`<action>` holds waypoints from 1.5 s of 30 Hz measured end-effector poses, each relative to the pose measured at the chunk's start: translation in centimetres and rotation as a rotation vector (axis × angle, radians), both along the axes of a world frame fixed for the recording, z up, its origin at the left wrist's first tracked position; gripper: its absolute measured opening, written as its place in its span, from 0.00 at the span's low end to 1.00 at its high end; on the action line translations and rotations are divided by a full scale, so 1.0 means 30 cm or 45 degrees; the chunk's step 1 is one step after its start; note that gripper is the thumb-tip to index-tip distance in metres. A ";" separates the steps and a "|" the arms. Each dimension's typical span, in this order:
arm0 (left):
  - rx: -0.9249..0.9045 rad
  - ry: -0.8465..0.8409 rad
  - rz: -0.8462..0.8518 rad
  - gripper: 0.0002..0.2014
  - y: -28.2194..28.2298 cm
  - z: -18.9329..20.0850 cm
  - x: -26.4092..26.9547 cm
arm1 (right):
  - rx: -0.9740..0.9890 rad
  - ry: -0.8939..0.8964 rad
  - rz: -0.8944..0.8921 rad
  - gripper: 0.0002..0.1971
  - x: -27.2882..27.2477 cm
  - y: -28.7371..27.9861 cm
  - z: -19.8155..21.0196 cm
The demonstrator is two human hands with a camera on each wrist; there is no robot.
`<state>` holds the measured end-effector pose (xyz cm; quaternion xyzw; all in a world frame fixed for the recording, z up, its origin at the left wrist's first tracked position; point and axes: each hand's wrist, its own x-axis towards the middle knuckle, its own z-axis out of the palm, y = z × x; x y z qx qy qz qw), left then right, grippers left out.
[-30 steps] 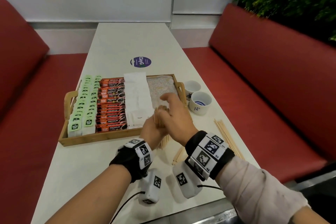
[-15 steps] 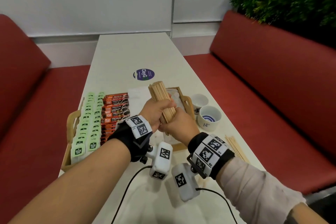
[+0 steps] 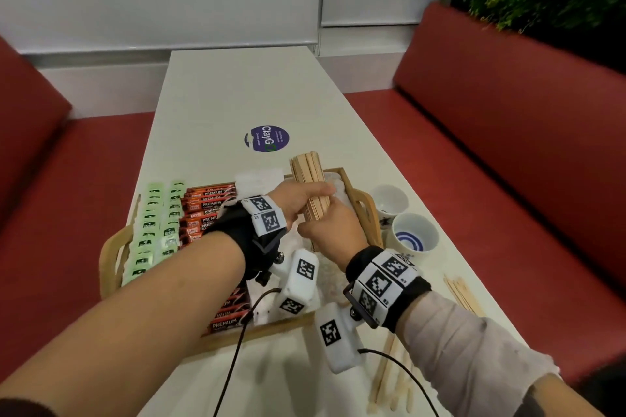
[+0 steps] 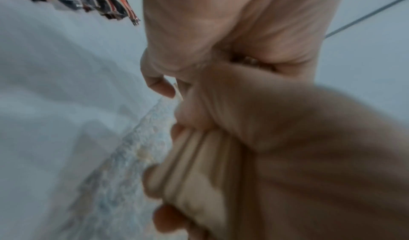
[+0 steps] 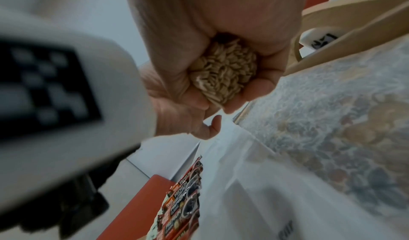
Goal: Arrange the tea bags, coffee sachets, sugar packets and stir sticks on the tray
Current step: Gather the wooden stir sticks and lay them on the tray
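Both hands hold one thick bundle of wooden stir sticks (image 3: 310, 179) over the right end of the wooden tray (image 3: 362, 203). My left hand (image 3: 305, 198) grips the bundle's middle and my right hand (image 3: 330, 228) grips its near end; the stick ends (image 5: 221, 75) show inside that fist. The bundle tilts away from me. Green tea bags (image 3: 154, 230), orange coffee sachets (image 3: 210, 210) and white sugar packets (image 3: 259, 179) lie in rows on the tray. Its right section has a speckled liner (image 3: 333, 179).
Two white cups (image 3: 411, 237) stand right of the tray. Loose stir sticks (image 3: 462, 293) lie on the table at the right, and more loose sticks (image 3: 389, 379) lie near the front edge. A round purple sticker (image 3: 266, 139) lies beyond the tray. Red benches flank the table.
The hands lifted the stick bundle from the table in front of the tray and carried it forward over the tray's right end. The head view has shifted closer.
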<state>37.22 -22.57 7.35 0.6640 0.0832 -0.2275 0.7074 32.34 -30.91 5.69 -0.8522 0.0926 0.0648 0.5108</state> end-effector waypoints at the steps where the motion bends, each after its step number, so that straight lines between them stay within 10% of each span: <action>1: 0.060 0.001 -0.034 0.13 0.004 -0.013 0.020 | 0.006 0.035 0.008 0.22 0.013 -0.006 -0.009; 5: 0.365 -0.066 -0.091 0.33 0.020 -0.032 0.092 | -0.020 0.161 -0.035 0.15 0.051 -0.048 -0.043; 13: 1.138 -0.764 -0.614 0.24 0.089 -0.042 0.150 | -0.327 0.419 -0.021 0.22 0.103 -0.050 -0.106; 18: 1.350 -0.806 -1.003 0.33 0.091 -0.076 0.145 | -0.399 0.449 -0.041 0.23 0.121 -0.035 -0.129; 45: 1.609 -0.738 -1.174 0.23 0.083 -0.086 0.122 | -0.544 0.539 0.140 0.39 0.122 -0.067 -0.109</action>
